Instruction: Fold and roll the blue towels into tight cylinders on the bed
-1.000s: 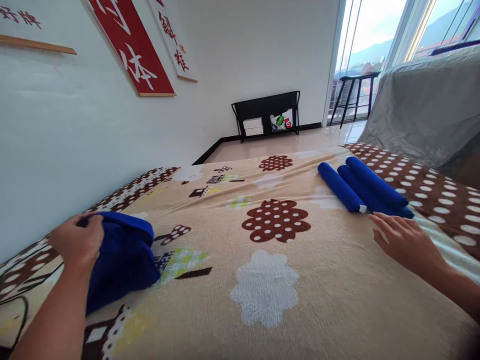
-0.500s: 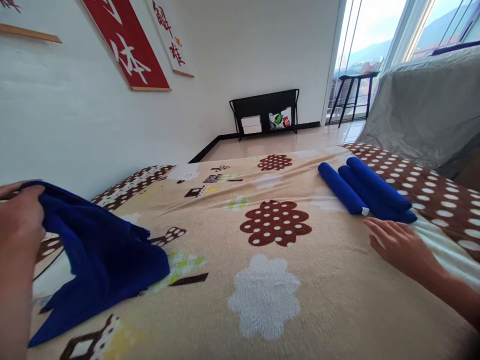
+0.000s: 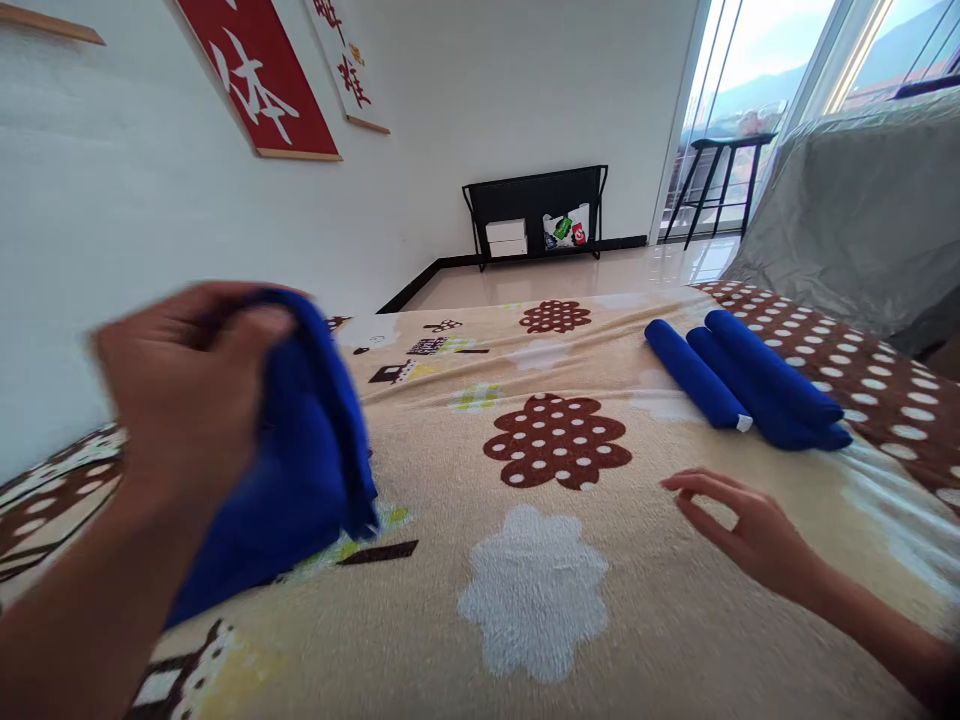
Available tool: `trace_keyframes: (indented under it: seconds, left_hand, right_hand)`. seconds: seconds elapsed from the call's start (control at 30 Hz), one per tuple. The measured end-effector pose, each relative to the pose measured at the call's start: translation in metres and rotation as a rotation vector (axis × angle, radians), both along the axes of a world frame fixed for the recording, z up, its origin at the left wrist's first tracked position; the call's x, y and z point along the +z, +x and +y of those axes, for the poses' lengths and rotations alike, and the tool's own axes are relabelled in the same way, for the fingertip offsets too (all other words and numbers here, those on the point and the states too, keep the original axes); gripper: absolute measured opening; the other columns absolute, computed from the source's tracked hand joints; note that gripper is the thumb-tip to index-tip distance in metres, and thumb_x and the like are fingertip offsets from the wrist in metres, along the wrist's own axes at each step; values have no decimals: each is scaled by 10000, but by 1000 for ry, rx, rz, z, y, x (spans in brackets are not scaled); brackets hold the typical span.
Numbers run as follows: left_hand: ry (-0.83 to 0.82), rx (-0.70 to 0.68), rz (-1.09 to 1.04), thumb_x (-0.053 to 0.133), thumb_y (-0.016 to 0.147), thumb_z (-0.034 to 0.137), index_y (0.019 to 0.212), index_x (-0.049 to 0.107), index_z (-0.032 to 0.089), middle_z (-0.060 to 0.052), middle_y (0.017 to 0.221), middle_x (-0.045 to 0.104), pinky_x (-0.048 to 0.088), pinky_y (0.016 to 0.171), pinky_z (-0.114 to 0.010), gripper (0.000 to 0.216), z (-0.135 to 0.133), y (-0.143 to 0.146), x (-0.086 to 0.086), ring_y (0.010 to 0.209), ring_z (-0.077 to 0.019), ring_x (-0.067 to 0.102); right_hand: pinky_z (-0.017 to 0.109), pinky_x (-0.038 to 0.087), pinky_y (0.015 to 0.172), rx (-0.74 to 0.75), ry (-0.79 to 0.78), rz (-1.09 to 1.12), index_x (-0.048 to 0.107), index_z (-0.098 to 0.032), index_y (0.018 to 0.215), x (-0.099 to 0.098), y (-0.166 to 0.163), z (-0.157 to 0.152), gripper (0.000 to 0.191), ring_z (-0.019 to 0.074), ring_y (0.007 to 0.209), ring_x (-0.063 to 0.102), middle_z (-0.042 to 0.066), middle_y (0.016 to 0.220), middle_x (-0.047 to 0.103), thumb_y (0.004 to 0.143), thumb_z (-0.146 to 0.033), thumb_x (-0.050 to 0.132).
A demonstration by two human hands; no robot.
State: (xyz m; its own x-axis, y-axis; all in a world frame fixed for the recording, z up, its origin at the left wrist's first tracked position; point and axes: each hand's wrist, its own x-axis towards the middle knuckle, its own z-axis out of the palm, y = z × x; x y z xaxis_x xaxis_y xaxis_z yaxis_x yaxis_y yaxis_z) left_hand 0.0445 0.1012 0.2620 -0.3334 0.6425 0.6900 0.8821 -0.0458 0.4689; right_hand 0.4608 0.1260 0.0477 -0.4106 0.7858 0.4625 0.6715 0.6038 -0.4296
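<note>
My left hand point(image 3: 180, 400) is closed on a loose blue towel point(image 3: 300, 470) and holds it up over the left side of the patterned beige blanket point(image 3: 525, 600); the hand is blurred by motion. The towel hangs down and its lower part touches the blanket. My right hand point(image 3: 739, 525) hovers open just above the blanket on the right, fingers spread and slightly curled, holding nothing. Beyond it lie three rolled blue towels point(image 3: 742, 380) side by side, apart from the hand.
A white wall with red and white banners point(image 3: 259, 80) runs along the left. A black rack point(image 3: 536, 210) stands on the floor at the far wall. A grey-covered piece of furniture point(image 3: 855, 210) rises at the right, with a dark stool point(image 3: 716, 175) by the window.
My left hand has lifted the blue towel off the blanket and swung it up and toward the middle. My right hand has drawn back left, away from the rolled towels.
</note>
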Motion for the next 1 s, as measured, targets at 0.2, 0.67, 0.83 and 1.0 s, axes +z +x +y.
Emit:
trace_keyframes:
  seconds: [0.2, 0.67, 0.83, 1.0]
  left_hand:
    - [-245, -628, -126, 651, 808, 333, 858, 775, 225, 19, 769, 725, 478, 574, -227, 172, 0, 78, -5, 647, -122, 613]
    - [-591, -1030, -81, 549, 925, 324, 893, 771, 196, -20, 840, 726, 463, 687, -257, 257, -13, 104, -34, 768, -146, 618]
    - [-608, -1084, -111, 535, 920, 260, 1044, 767, 221, -24, 978, 749, 490, 800, -279, 266, -23, 104, -32, 888, -171, 647]
    - [-638, -1169, -144, 518, 905, 206, 1059, 761, 224, -19, 1024, 752, 480, 845, -282, 288, -39, 112, -33, 932, -171, 654]
  right_hand:
    - [302, 589, 830, 399, -143, 298, 635, -295, 1190, 75, -64, -41, 248, 159, 967, 689, 29, 1071, 709, 963, -227, 561]
    - [438, 573, 860, 145, 230, 267, 476, -298, 1292, 70, -109, -46, 398, 234, 1010, 639, 69, 1143, 635, 918, -259, 603]
    - [390, 575, 856, 140, 244, 337, 434, -302, 1360, 80, -105, -60, 480, 209, 1012, 642, 57, 1175, 638, 914, -226, 593]
    - [371, 576, 761, 95, 283, 382, 445, -326, 1311, 82, -104, -68, 401, 188, 855, 654, 30, 1026, 660, 936, -233, 556]
